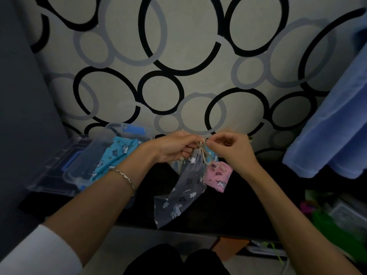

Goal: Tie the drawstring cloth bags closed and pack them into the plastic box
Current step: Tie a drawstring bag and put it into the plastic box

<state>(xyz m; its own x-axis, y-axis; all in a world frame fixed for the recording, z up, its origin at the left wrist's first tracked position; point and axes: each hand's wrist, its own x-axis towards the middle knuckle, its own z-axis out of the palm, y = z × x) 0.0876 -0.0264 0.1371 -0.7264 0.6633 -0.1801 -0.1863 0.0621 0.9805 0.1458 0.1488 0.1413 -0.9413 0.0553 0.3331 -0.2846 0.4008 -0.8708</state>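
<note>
A grey unicorn-print drawstring bag hangs from both my hands above the dark table. My left hand grips the bag's gathered neck and one end of the beige drawstring. My right hand pinches the other end of the cord just right of the neck. A pink unicorn bag with a tied cord lies on the table behind the grey one. A blue unicorn bag lies partly in the clear plastic box at the left.
The box's clear lid with blue clips stands behind the box. A blue cloth hangs at the right. Green and pink clutter sits at the lower right. A wall with a ring pattern rises behind the table.
</note>
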